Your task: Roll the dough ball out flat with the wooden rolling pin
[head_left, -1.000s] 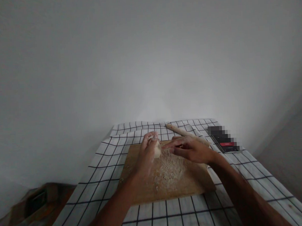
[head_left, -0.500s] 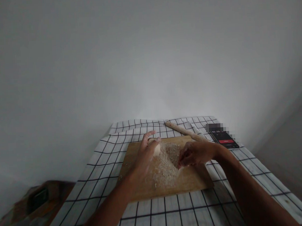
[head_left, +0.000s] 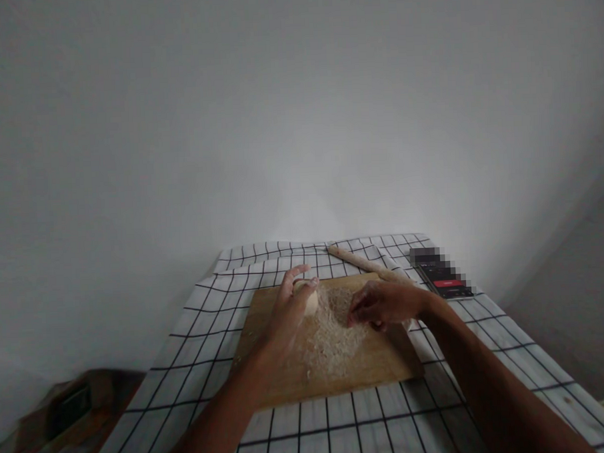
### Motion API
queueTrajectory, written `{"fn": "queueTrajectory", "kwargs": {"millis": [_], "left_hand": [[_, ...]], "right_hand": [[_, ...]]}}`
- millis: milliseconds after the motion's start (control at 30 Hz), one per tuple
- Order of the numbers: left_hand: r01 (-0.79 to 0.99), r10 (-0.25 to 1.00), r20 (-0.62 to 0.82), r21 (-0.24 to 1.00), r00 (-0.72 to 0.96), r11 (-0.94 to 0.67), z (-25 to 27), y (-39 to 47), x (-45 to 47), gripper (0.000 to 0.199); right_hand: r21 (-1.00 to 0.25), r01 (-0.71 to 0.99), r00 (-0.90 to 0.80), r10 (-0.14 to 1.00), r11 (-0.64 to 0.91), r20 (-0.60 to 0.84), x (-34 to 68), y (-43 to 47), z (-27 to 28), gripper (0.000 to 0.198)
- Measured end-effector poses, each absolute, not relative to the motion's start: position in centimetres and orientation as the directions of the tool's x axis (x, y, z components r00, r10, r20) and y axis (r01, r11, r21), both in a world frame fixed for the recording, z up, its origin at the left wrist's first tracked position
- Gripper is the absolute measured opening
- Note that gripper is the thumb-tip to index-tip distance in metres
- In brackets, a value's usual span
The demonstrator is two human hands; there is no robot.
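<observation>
A pale ball of dough (head_left: 311, 302) rests on the wooden board (head_left: 276, 385), left of the flour. My left hand (head_left: 289, 306) curves around its left side, with thumb and fingers against it and flour on the fingertips. Loose flour (head_left: 334, 345) lies scattered over the middle of the board. Just above the flour's right part, my right hand (head_left: 378, 304) is closed with its fingertips pinched together and pointing left. Whatever sits between those fingertips is too small to make out.
Behind the board a wooden rolling pin (head_left: 356, 259) lies slantwise on the checked tablecloth (head_left: 197, 338). A phone (head_left: 447, 283) with a red button on its screen lies at the right. A cardboard box (head_left: 72, 407) stands low at the left, beyond the table edge.
My right hand has shifted slightly left and up over the flour, fingers still pinched. My left hand stays at the dough. The whole view has moved slightly.
</observation>
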State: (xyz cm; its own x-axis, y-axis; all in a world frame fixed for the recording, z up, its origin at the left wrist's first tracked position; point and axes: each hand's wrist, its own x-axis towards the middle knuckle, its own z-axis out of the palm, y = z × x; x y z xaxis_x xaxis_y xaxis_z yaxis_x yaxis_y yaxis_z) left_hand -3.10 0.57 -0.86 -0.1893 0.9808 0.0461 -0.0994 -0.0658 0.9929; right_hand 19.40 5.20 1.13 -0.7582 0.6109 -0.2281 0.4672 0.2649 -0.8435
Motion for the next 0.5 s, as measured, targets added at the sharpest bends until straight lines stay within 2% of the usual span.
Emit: {"fn": "queueTrajectory", "kwargs": {"millis": [167,400,500], "left_hand": [[-0.098,0.984,0.030,0.994,-0.175,-0.047,-0.69,1.06,-2.90,0.059],[-0.103,0.982,0.028,0.994,-0.187,-0.048,-0.70,1.19,-2.86,0.056],[-0.098,0.981,0.029,0.994,-0.191,-0.048,-0.63,1.19,-2.84,0.055]], "right_hand": [[-0.830,0.474,-0.758,0.615,0.294,-0.215,19.17,5.26,1.16,0.015],[-0.750,0.447,-0.824,0.551,0.487,-0.133,19.34,4.86,1.84,0.012],[-0.793,0.443,-0.811,0.564,0.418,-0.156,19.58,5.06,1.49,0.015]]}}
